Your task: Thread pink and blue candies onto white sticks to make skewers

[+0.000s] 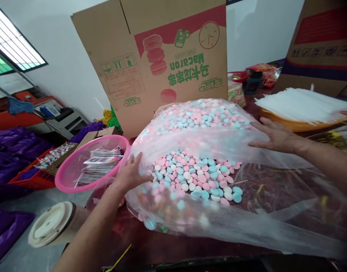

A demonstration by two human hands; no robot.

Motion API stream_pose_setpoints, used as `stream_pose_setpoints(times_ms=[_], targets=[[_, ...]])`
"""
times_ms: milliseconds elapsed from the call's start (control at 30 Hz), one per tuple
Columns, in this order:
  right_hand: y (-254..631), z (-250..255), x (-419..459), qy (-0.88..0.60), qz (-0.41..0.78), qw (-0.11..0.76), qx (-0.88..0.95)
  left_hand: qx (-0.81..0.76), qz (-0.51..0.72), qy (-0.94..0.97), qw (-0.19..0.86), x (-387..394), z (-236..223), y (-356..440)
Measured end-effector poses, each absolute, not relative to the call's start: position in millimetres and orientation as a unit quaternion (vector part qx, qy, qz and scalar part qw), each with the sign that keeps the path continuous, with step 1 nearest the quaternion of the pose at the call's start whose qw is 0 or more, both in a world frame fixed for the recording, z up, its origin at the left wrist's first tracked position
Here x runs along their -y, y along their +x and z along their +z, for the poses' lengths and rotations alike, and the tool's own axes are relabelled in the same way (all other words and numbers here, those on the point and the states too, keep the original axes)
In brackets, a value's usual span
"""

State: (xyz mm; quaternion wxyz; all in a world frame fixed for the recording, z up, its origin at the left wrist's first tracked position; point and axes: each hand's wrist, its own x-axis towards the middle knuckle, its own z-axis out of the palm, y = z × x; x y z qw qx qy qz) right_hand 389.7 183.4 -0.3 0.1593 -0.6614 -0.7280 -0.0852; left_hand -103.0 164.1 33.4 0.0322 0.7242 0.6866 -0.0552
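A large clear plastic bag (232, 141) full of pink, blue and white round candies (194, 173) lies on the dark red table. Its mouth gapes toward the right, and loose candies show through the opening. My left hand (130, 173) rests at the bag's left side, thumb and fingers apart. On the upper right of the bag is my right hand (275, 136), with its fingers spread against the plastic. Neither hand visibly grips anything.
Behind the bag stands a tall cardboard box (113, 41). At left are a pink basket (67, 172) of flat packets and a lidded bin (53, 223). White sticks (300, 102) fill an orange basket (292, 122) at right. A yellow tie (119, 258) lies near the front.
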Motion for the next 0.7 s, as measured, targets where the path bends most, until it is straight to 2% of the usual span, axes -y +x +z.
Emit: stream_pose_setpoints(times_ms=[133,233,300,333,400,433,533,600,700], targets=[[340,-6,-157,-0.530,-0.135,0.241,0.801,-0.692,-0.022,0.722,-0.015,-158,53,-85],[317,-11,-150,-0.453,-0.141,0.165,0.865,-0.636,0.028,0.768,-0.071,-161,50,-42],[323,-19,-158,-0.524,-0.111,0.118,0.836,-0.604,0.089,0.789,-0.071,-173,44,-24],[331,-22,-165,-0.583,-0.075,0.111,0.801,-0.602,0.136,0.786,-0.035,-181,43,-20],[350,-24,-181,-0.682,0.017,0.116,0.722,-0.612,0.228,0.750,0.104,-199,46,-25],[358,-22,-189,-0.711,0.058,0.119,0.691,-0.617,0.259,0.719,0.187,-209,49,-31],[368,-16,-207,-0.744,0.108,0.126,0.647,-0.614,0.294,0.653,0.331,-232,58,-51],[363,-14,-216,-0.761,0.116,0.120,0.627,-0.637,0.295,0.622,0.345,-245,58,-59],[349,-18,-229,-0.789,0.101,0.094,0.598,-0.711,0.264,0.602,0.249,-259,50,-63]])
